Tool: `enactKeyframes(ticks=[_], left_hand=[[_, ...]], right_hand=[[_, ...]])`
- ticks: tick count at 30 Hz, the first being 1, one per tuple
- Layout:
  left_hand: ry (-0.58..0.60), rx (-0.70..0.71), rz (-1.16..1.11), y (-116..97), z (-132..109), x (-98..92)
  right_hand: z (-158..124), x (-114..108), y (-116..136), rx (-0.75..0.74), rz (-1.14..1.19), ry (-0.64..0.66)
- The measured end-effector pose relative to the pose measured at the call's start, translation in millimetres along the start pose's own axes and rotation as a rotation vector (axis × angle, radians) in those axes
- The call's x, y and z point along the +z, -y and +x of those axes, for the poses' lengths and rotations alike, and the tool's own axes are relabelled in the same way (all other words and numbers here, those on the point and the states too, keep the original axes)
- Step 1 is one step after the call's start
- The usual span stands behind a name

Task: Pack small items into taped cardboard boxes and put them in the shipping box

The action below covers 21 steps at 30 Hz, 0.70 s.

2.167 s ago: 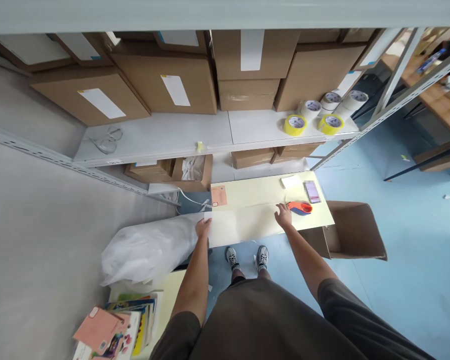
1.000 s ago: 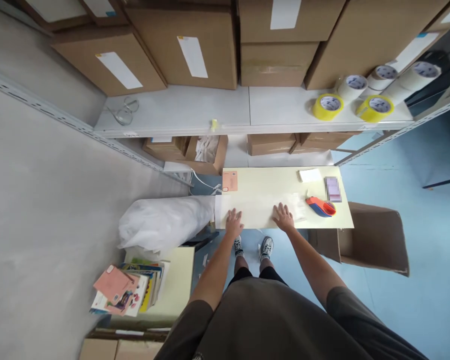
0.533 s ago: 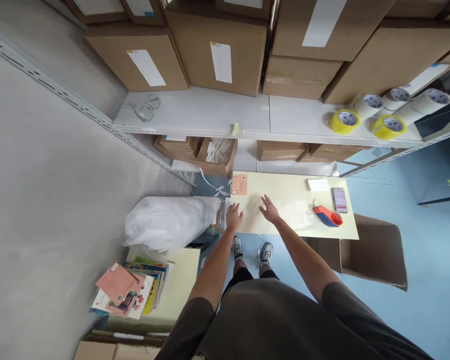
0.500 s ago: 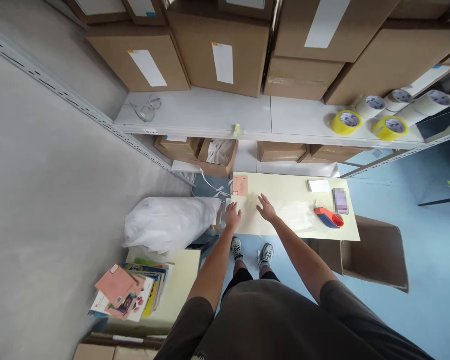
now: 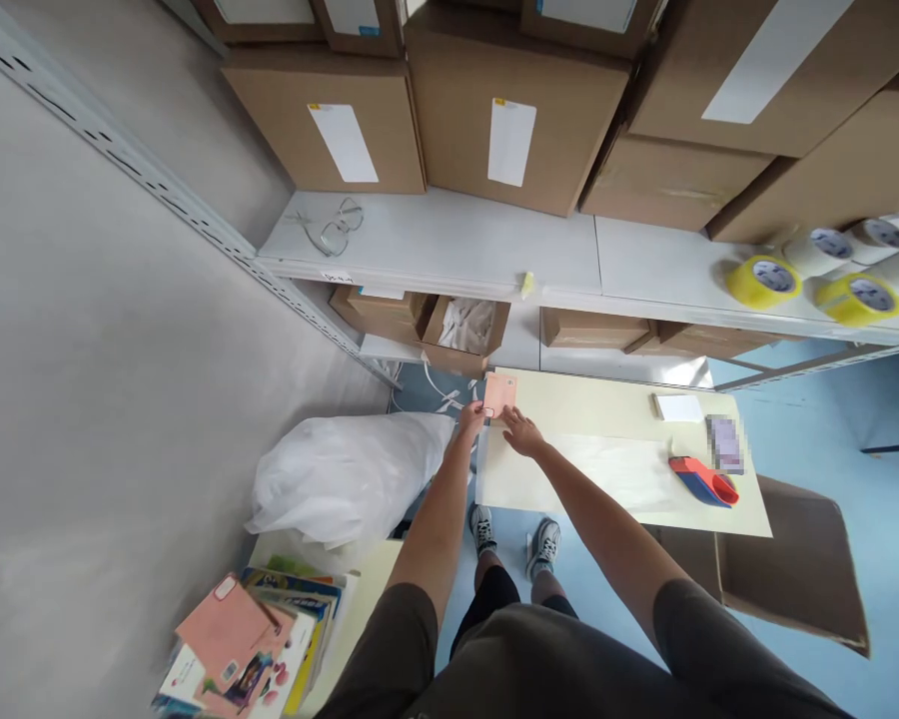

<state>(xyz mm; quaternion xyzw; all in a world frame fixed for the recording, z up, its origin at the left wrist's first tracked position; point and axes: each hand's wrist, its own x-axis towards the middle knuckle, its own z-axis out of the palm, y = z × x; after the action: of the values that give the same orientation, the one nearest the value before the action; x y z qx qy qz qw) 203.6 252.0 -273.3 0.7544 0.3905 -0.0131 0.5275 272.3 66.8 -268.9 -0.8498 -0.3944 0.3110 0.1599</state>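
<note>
A pink booklet (image 5: pixel 500 391) with a small dark square mark lies at the left end of the pale yellow table (image 5: pixel 591 399). My left hand (image 5: pixel 473 416) has its fingers closed on the booklet's lower left corner. At the lower right edge of the booklet, my right hand (image 5: pixel 522 432) reaches in with fingers stretched out, their tips close to or touching it. Under and beside my right forearm, a thin whitish translucent sheet (image 5: pixel 606 465) is spread along the table's near side.
On the table's right are a red-and-blue tape dispenser (image 5: pixel 704 481), a white pad (image 5: pixel 678 407) and a blurred-out item (image 5: pixel 725 444). A shelf (image 5: pixel 449 235) with cartons stands behind. To the left sit a white bag (image 5: pixel 352 474) and stacked books (image 5: pixel 247 639). An open carton (image 5: pixel 790 559) stands right.
My left hand has moved up onto the booklet and closed on its corner. The right hand has come left to its edge. The camera view has shifted.
</note>
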Motion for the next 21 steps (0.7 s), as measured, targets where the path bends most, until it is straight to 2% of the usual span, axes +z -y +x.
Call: enactKeyframes(ticks=[2, 4, 7, 11, 13, 16, 21], left_hand=[[-0.022, 0.0, -0.023, -2.6, -3.5, -3.7], [-0.031, 0.064, -0.078, -6.1, -12.7, -8.6], [-0.008, 0.18, -0.265, -7.5, -37.9, -15.2], [0.084, 0.201, -0.496, 2.5, -86.8, -16.7], [0.104, 0.16, -0.527, 10.8, -112.1, -14.4], [0.079, 0.055, -0.457, 22.3, -143.1, -8.5], [0.064, -0.071, -0.165, 34.0, -170.4, 5.0]], right_hand=[[-2.5, -1.8, 0.4, 0.022, 0.131, -0.085], [-5.8, -6.7, 3.5, 0.103, 0.326, -0.213], [-16.2, -18.3, 13.1, 0.246, 0.691, -0.372], [-48.3, -28.1, 27.4, 0.257, 1.046, -0.397], [-70.0, -24.8, 31.8, 0.258, 1.098, -0.388], [-100.0, -9.4, 33.1, 0.291, 1.081, -0.376], [-124.4, 26.7, 23.1, 0.371, 0.982, -0.324]])
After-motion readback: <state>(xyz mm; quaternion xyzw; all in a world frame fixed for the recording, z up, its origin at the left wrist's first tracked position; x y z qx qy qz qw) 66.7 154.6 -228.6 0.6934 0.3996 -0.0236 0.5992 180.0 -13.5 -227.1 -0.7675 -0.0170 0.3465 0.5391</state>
